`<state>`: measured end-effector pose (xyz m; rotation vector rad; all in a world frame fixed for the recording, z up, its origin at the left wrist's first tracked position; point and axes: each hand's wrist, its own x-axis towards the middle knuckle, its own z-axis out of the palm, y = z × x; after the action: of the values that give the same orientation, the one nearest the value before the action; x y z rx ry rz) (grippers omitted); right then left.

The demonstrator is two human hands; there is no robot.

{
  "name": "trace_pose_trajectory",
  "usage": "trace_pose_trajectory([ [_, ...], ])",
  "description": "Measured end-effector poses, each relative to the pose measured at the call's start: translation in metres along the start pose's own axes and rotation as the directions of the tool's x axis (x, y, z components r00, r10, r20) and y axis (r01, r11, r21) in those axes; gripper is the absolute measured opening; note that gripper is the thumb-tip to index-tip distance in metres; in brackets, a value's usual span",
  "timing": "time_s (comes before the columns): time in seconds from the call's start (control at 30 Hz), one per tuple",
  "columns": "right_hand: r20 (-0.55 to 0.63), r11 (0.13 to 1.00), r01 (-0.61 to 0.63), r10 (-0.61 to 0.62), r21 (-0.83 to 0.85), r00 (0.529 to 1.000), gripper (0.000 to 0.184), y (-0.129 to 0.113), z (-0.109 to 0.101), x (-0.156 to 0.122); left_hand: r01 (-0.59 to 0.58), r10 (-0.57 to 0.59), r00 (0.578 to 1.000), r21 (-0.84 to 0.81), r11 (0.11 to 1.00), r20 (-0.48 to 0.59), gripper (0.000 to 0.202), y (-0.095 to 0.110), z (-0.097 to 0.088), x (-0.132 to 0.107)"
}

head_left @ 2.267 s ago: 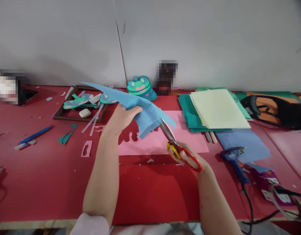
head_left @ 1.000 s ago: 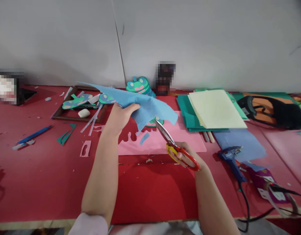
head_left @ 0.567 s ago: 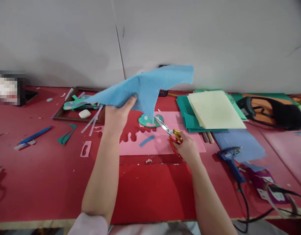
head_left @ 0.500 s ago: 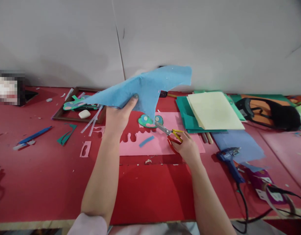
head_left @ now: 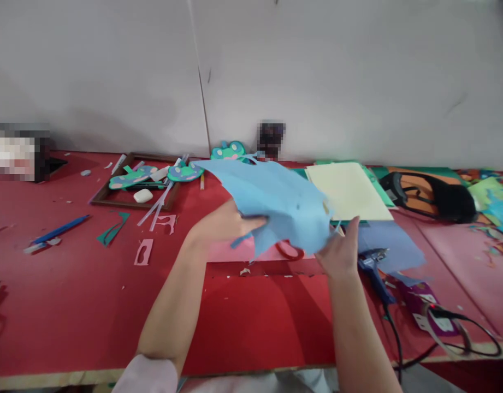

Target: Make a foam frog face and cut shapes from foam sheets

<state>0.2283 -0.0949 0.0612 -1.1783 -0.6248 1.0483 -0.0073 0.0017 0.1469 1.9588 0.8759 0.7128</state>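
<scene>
A light blue felt sheet (head_left: 276,191) with cut edges hangs over the table's middle. My left hand (head_left: 230,221) is closed on its lower left part, thumb on the near side. At the sheet's right edge is my right hand (head_left: 341,251), its thumb stretched up and apart. The other fingers are partly hidden behind the felt and blurred. Beneath the sheet, the red scissors handle (head_left: 290,252) shows on a pink felt sheet (head_left: 230,251); the blades are covered. A narrow blue strip (head_left: 241,240) is by my left hand.
Green frog-face pieces (head_left: 229,150) lie at the back and around a brown frame (head_left: 132,204). To the right are a pale yellow felt stack (head_left: 349,191), a blue glue gun (head_left: 376,273) with its cord, and a black strapped item (head_left: 443,199). A blue pen (head_left: 60,229) lies left.
The blue felt has come down and nearer, and my left hand has lowered with it. My right hand has let go of the scissors and moved right, up to the felt's edge.
</scene>
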Motion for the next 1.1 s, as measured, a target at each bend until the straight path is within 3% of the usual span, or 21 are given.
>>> trace_pose_trajectory([
  [0.1, 0.005, 0.999, -0.042, 0.042, -0.018, 0.999, 0.057, -0.016, -0.005, 0.005, 0.028, -0.056, 0.938, 0.085, 0.996, 0.343, 0.027, 0.007, 0.003, -0.004],
  [0.23, 0.029, 0.981, -0.004, 0.01, -0.196, 1.0, 0.055, -0.03, -0.003, 0.012, 0.029, -0.108, 0.889, 0.181, 0.983, 0.444, 0.028, 0.012, 0.007, -0.004],
  [0.33, -0.026, 0.93, 0.197, -0.215, -0.31, 0.976, 0.036, -0.045, -0.005, 0.022, -0.017, -0.062, 0.919, 0.197, 0.98, 0.39, 0.036, 0.012, 0.011, -0.001],
  [0.4, -0.074, 0.824, 0.414, -0.475, -0.386, 0.877, 0.025, -0.058, -0.012, 0.031, -0.097, 0.035, 0.946, 0.177, 0.98, 0.323, 0.045, 0.01, 0.015, 0.002],
  [0.47, -0.12, 0.67, 0.566, -0.689, -0.481, 0.715, 0.024, -0.072, -0.026, 0.042, -0.165, 0.121, 0.954, 0.144, 0.976, 0.274, 0.047, 0.007, 0.017, 0.005],
  [0.53, -0.178, 0.547, 0.6, -0.807, -0.584, 0.562, 0.028, -0.084, -0.048, 0.056, -0.174, 0.143, 0.964, 0.124, 0.977, 0.224, 0.044, 0.004, 0.018, 0.008],
  [0.57, -0.207, 0.512, 0.573, -0.833, -0.64, 0.513, 0.029, -0.089, -0.061, 0.062, -0.155, 0.128, 0.973, 0.133, 0.979, 0.192, 0.043, 0.002, 0.018, 0.009],
  [0.6, -0.224, 0.491, 0.506, -0.837, -0.709, 0.499, 0.031, -0.092, -0.074, 0.068, -0.13, 0.104, 0.98, 0.153, 0.98, 0.169, 0.041, 0.001, 0.017, 0.01],
  [0.63, -0.246, 0.477, 0.395, -0.825, -0.785, 0.508, 0.034, -0.094, -0.086, 0.072, -0.102, 0.074, 0.985, 0.174, 0.979, 0.157, 0.038, -0.001, 0.016, 0.01],
  [0.73, -0.335, 0.429, -0.078, -0.566, -0.9, 0.754, 0.05, -0.089, -0.108, 0.072, 0.002, -0.029, 0.991, 0.207, 0.978, 0.129, 0.037, -0.005, 0.011, 0.011],
  [0.77, -0.333, 0.373, -0.143, -0.518, -0.917, 0.788, 0.062, -0.084, -0.107, 0.068, 0.042, -0.065, 0.992, 0.203, 0.978, 0.105, 0.038, -0.007, 0.01, 0.012],
  [0.8, -0.328, 0.319, -0.169, -0.557, -0.933, 0.763, 0.069, -0.078, -0.101, 0.062, 0.081, -0.096, 0.993, 0.197, 0.977, 0.069, 0.039, -0.009, 0.009, 0.012],
  [0.87, -0.22, 0.216, -0.103, -0.637, -0.971, 0.739, 0.07, -0.063, -0.078, 0.048, 0.144, -0.141, 0.99, 0.208, 0.968, -0.028, 0.034, -0.014, 0.008, 0.014],
  [0.93, -0.037, 0.182, 0.109, -0.651, -0.977, 0.759, 0.051, -0.046, -0.043, 0.034, 0.211, -0.187, 0.976, 0.268, 0.94, -0.113, 0.025, -0.019, 0.012, 0.013],
  [1.0, 0.094, 0.277, 0.307, -0.585, -0.91, 0.806, 0.031, -0.029, -0.005, 0.025, 0.312, -0.276, 0.95, 0.369, 0.875, -0.149, 0.018, -0.026, 0.019, 0.009],
  [1.1, 0.122, 0.477, 0.354, -0.452, -0.804, 0.884, 0.022, -0.001, 0.043, 0.019, 0.421, -0.421, 0.901, 0.439, 0.794, -0.102, 0.004, -0.038, 0.034, -0.002],
])
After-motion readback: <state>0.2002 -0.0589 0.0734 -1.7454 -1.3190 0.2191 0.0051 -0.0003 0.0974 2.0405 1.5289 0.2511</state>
